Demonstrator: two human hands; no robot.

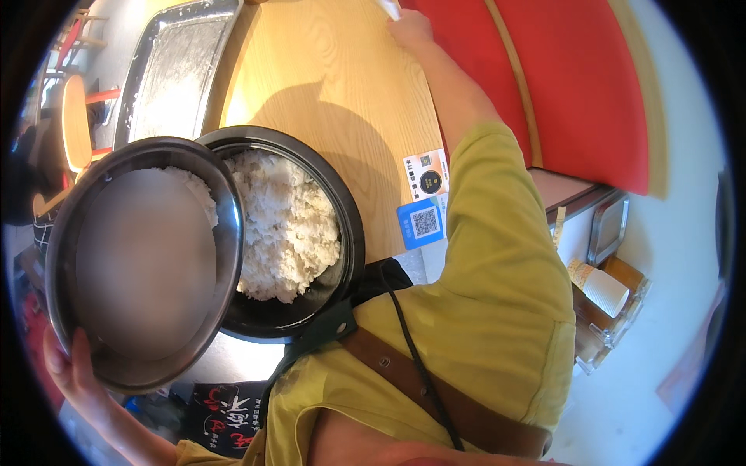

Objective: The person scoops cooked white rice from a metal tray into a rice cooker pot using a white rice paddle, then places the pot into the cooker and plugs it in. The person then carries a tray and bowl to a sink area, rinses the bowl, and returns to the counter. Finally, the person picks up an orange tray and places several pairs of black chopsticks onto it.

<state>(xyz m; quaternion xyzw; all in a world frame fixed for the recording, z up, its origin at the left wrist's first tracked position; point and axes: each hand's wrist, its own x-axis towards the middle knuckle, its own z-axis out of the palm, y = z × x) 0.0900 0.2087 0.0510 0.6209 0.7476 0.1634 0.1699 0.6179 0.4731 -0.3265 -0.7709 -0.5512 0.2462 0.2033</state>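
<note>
My left hand (76,373) grips the lower rim of a stainless steel bowl (108,381) at the left. The bowl is tilted, and some cooked white rice (201,192) shows along its inner edge; the rest of its inside is blurred. Partly behind it stands a round black pot (352,239), heaped with cooked white rice (285,227). The bowl overlaps the pot's left side. At the top, far from both vessels, my right hand (411,29) is closed around a white object (387,8), cut off by the picture's edge, so its kind is unclear.
A shallow metal tray (175,76) with rice grains on its rim lies beyond the pot. The wooden table (344,52) carries a blue card (421,224) with a printed code. A red padded bench (577,87) borders it; paper cups (600,288) stand at the right. Chairs (76,122) are at the left.
</note>
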